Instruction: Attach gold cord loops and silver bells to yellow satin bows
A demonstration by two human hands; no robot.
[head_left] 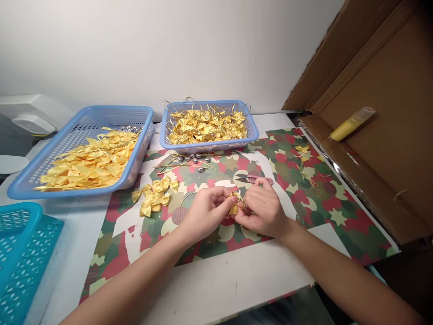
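My left hand (209,211) is closed, pinching a small yellow ribbon bow (233,210) between thumb and fingers. Against it, my right hand (262,205) is closed on a looped gold cord (239,197); its fingertips partly hide the cord and bow. Just beyond my right hand lie thread snips (252,178) with a pink handle. A small pile of yellow bows (154,196) sits to the left of my left hand. Several silver jingle bells (200,169) and straight lengths of gold cord (165,166) are spread farther back on the patterned sheet.
A blue basket (135,178) at the left holds yellow bows; another blue basket (211,146) behind holds bows with gold cord loops. A teal basket (30,253) stands at the near left. Cardboard (372,149) walls the right side, with a yellow tube (350,126) sticking out.
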